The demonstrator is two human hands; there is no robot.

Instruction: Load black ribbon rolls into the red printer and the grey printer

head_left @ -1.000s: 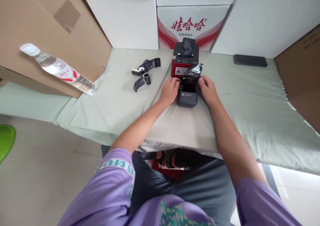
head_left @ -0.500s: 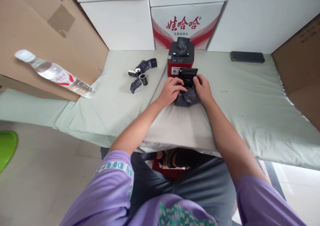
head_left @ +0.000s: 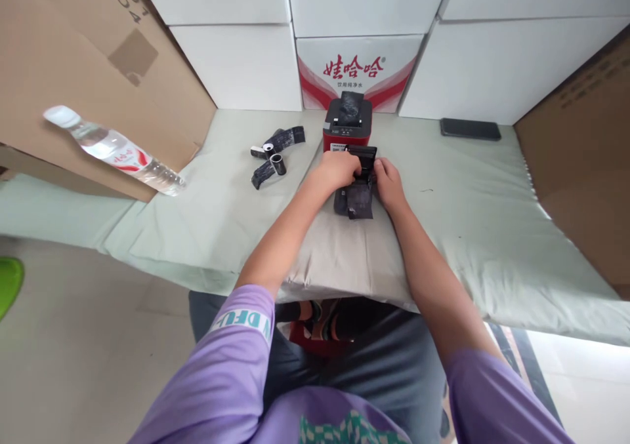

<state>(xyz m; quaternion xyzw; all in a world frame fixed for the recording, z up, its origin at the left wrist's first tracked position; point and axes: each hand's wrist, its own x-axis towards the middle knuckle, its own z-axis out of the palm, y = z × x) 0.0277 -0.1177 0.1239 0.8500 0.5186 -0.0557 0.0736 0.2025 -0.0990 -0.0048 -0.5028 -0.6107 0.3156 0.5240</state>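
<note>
A small black receipt printer (head_left: 340, 202) lies on the cloth in front of me with its lid (head_left: 361, 158) raised. Out of its front hangs a strip of blackened paper (head_left: 360, 199). The curled fingers of my left hand (head_left: 339, 168) reach into the opening under the lid; whatever they pinch is hidden. My right hand (head_left: 388, 180) is closed against the printer's right side, thumb by the lid's edge. Just behind stands a red and black printer (head_left: 347, 128) with a dark paper strip (head_left: 351, 108) sticking up from its top.
Left of the printers lie small paper rolls (head_left: 278, 164) with dark strips. A water bottle (head_left: 118, 152) leans against a cardboard box (head_left: 162, 70) at the left. A phone (head_left: 470, 129) rests at the back right. White boxes (head_left: 236, 67) line the back; another cardboard box (head_left: 585, 149) borders the right.
My left fingers, earlier stretched over the paper, have curled into the printer's opening. The crumpled strip now hangs flatter over the front. The whole view has shifted slightly.
</note>
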